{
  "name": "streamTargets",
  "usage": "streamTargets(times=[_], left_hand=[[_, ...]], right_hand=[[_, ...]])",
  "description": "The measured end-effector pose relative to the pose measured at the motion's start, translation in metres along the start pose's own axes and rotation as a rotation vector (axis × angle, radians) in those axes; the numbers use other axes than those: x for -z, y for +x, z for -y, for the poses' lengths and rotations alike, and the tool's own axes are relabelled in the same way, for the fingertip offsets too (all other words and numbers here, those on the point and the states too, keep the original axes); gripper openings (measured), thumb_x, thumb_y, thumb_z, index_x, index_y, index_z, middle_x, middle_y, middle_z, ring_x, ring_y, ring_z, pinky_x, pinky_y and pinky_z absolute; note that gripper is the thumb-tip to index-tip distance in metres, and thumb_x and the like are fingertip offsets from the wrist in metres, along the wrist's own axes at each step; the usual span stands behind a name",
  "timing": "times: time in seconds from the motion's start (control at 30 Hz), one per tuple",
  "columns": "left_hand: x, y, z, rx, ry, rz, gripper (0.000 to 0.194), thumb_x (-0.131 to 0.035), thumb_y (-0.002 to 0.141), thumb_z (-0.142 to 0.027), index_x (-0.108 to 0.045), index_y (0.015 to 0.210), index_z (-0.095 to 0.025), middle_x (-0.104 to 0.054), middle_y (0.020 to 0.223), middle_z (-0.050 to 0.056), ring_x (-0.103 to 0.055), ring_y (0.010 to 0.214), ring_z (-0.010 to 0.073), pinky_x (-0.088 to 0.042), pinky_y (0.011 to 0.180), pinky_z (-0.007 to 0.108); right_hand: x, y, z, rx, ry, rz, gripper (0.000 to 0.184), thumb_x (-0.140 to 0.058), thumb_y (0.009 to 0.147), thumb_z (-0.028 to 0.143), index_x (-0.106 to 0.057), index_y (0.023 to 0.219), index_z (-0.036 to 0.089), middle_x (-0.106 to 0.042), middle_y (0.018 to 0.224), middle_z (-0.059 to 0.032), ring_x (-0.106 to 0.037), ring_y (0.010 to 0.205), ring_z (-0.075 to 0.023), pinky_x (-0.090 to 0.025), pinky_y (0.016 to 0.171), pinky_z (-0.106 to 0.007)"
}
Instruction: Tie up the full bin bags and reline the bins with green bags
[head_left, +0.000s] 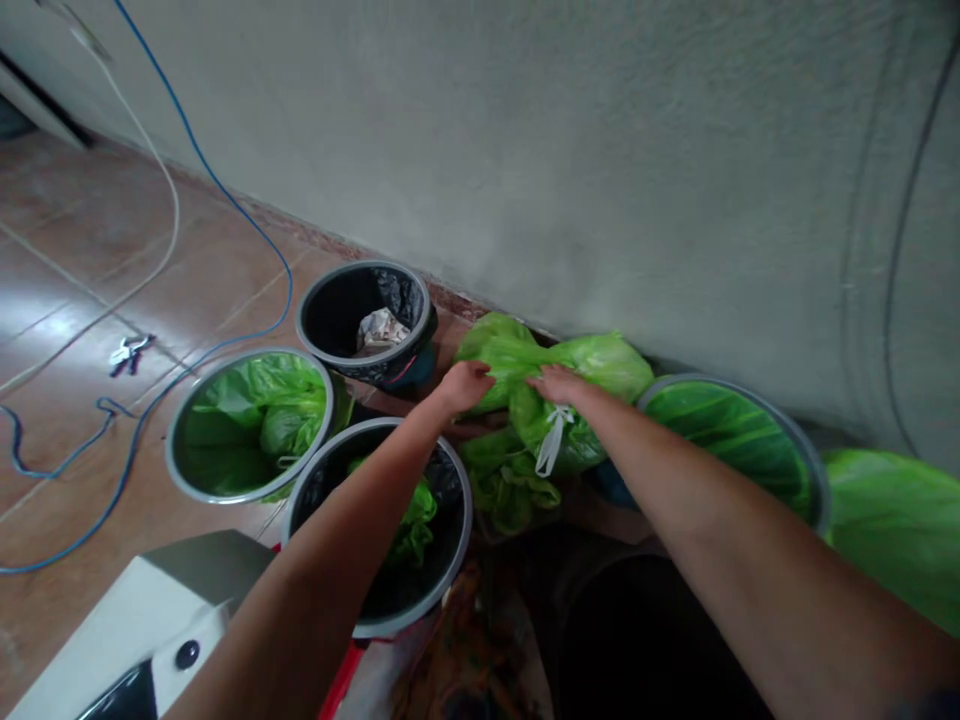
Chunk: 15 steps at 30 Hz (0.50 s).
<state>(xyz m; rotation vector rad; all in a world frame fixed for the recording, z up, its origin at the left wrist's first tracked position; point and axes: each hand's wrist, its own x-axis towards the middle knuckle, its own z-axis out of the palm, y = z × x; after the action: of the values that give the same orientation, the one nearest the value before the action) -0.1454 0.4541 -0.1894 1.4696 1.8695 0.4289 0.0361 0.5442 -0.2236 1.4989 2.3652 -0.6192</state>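
Both my hands reach forward to a bulging green plastic bag (592,365) lying on the floor against the wall. My left hand (466,384) is closed on the bag's left fold. My right hand (556,383) rests on top of the bag with fingers curled, just above its white tie strip (553,440). A smaller crumpled green bag (504,480) lies below them.
Several round bins stand around: one lined in black with paper inside (365,320), one lined green (250,424), one under my left arm (420,530), another green-lined at right (739,435). A blue cable (225,195) and a white cable (161,175) cross the tiled floor. White box (142,620) at lower left.
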Motion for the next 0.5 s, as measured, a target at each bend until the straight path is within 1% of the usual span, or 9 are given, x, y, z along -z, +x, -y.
streamTargets(times=[0.07, 0.1, 0.2, 0.23, 0.27, 0.3, 0.37, 0.43, 0.5], left_hand=[[0.005, -0.011, 0.000, -0.016, -0.068, -0.014, 0.040, -0.056, 0.085, -0.025, -0.068, 0.118, -0.007, -0.072, 0.113, 0.012, -0.068, 0.102, 0.0207, -0.049, 0.094, 0.026], [0.008, -0.017, 0.000, -0.018, -0.098, -0.022, 0.040, -0.057, 0.084, -0.025, -0.069, 0.117, -0.007, -0.073, 0.110, 0.012, -0.068, 0.100, 0.0209, -0.050, 0.092, 0.027], [0.015, -0.038, 0.001, -0.022, -0.192, -0.069, 0.039, -0.058, 0.084, -0.027, -0.069, 0.116, -0.008, -0.074, 0.106, 0.011, -0.069, 0.095, 0.0211, -0.051, 0.090, 0.029], [0.018, -0.046, 0.002, -0.026, -0.221, -0.087, 0.039, -0.057, 0.084, -0.028, -0.069, 0.116, -0.008, -0.074, 0.105, 0.010, -0.069, 0.095, 0.0209, -0.052, 0.090, 0.030], [0.020, -0.055, 0.002, -0.028, -0.246, -0.105, 0.040, -0.057, 0.084, -0.028, -0.069, 0.116, -0.008, -0.074, 0.105, 0.010, -0.069, 0.095, 0.0207, -0.052, 0.090, 0.030], [0.021, -0.064, 0.001, -0.028, -0.263, -0.121, 0.040, -0.057, 0.084, -0.028, -0.068, 0.116, -0.009, -0.074, 0.104, 0.010, -0.069, 0.095, 0.0206, -0.052, 0.090, 0.030], [0.019, -0.084, -0.004, -0.033, -0.265, -0.123, 0.039, -0.055, 0.084, -0.026, -0.068, 0.116, -0.009, -0.074, 0.104, 0.010, -0.068, 0.096, 0.0204, -0.052, 0.091, 0.030], [0.012, -0.103, -0.014, -0.048, -0.222, -0.068, 0.038, -0.053, 0.083, -0.022, -0.068, 0.116, -0.011, -0.074, 0.106, 0.009, -0.068, 0.099, 0.0203, -0.051, 0.092, 0.029], [-0.003, -0.120, -0.027, -0.060, -0.141, 0.048, 0.040, -0.051, 0.080, -0.015, -0.068, 0.117, -0.014, -0.073, 0.110, 0.008, -0.067, 0.103, 0.0207, -0.050, 0.094, 0.029]], right_hand=[[0.009, -0.003, -0.006, 0.014, -0.014, -0.005, 0.055, -0.044, 0.097, 0.044, -0.053, 0.133, 0.003, -0.054, 0.137, -0.0238, -0.050, 0.128, -0.0289, -0.037, 0.105, -0.038], [0.016, -0.009, -0.004, 0.033, -0.017, -0.062, 0.054, -0.045, 0.097, 0.042, -0.051, 0.136, 0.005, -0.053, 0.138, -0.0223, -0.048, 0.129, -0.0283, -0.036, 0.106, -0.038], [0.039, -0.053, 0.018, 0.139, -0.010, -0.362, 0.044, -0.045, 0.095, 0.031, -0.054, 0.132, 0.009, -0.058, 0.133, -0.0192, -0.050, 0.126, -0.0269, -0.037, 0.106, -0.037], [0.042, -0.074, 0.028, 0.163, -0.020, -0.408, 0.040, -0.041, 0.096, 0.028, -0.059, 0.127, 0.010, -0.061, 0.128, -0.0179, -0.053, 0.122, -0.0261, -0.038, 0.105, -0.037], [0.040, -0.096, 0.038, 0.184, -0.042, -0.376, 0.037, -0.037, 0.097, 0.027, -0.064, 0.117, 0.013, -0.065, 0.119, -0.0160, -0.057, 0.116, -0.0252, -0.041, 0.101, -0.037], [0.035, -0.117, 0.047, 0.211, -0.072, -0.271, 0.036, -0.036, 0.097, 0.026, -0.068, 0.107, 0.015, -0.069, 0.111, -0.0141, -0.062, 0.107, -0.0245, -0.045, 0.095, -0.035], [0.013, -0.150, 0.057, 0.224, -0.168, 0.015, 0.028, -0.048, 0.093, 0.029, -0.072, 0.098, 0.015, -0.071, 0.103, -0.0151, -0.067, 0.098, -0.0261, -0.050, 0.085, -0.034], [-0.014, -0.168, 0.059, 0.090, -0.261, 0.182, 0.025, -0.054, 0.088, 0.022, -0.073, 0.100, 0.009, -0.071, 0.104, -0.0209, -0.068, 0.098, -0.0289, -0.052, 0.078, -0.033], [-0.035, -0.171, 0.055, -0.013, -0.280, 0.307, 0.025, -0.053, 0.086, 0.014, -0.074, 0.100, 0.009, -0.072, 0.102, -0.0207, -0.069, 0.098, -0.0284, -0.052, 0.075, -0.032]])
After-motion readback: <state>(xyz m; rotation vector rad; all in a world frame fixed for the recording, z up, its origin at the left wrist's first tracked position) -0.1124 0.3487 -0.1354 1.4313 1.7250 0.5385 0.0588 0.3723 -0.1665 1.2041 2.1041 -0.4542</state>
